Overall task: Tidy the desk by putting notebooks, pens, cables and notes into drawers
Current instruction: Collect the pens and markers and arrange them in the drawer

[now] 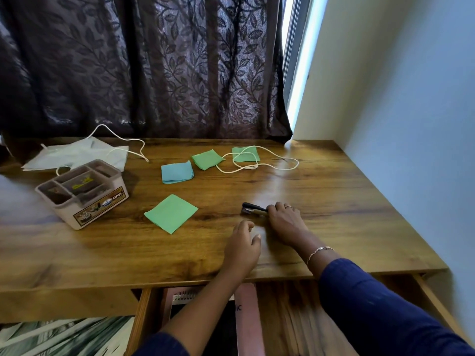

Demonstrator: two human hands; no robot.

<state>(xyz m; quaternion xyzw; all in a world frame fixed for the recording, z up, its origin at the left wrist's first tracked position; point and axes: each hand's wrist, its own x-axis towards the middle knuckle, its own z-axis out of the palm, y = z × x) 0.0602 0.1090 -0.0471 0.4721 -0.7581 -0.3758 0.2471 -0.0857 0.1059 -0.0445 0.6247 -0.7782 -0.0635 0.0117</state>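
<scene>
My right hand (285,220) rests on the wooden desk (334,201) with its fingers closed around a black stapler (253,209) that lies flat. My left hand (243,244) hovers just in front of it, fingers curled, holding nothing. Green note stacks lie at mid-desk (171,213) and further back (207,159), (245,154), with a blue stack (177,172) between. A white cable (257,165) loops across the back right. Below the desk edge a drawer (295,317) stands pulled out, with a spiral notebook (182,298) and a pink book (248,317) inside.
A beige compartment organiser (82,192) stands at the left. Behind it lies a white cloth bag (74,154) with a cord (120,140). A dark leaf-pattern curtain (144,65) hangs behind the desk, and a pale wall (411,111) bounds the right side.
</scene>
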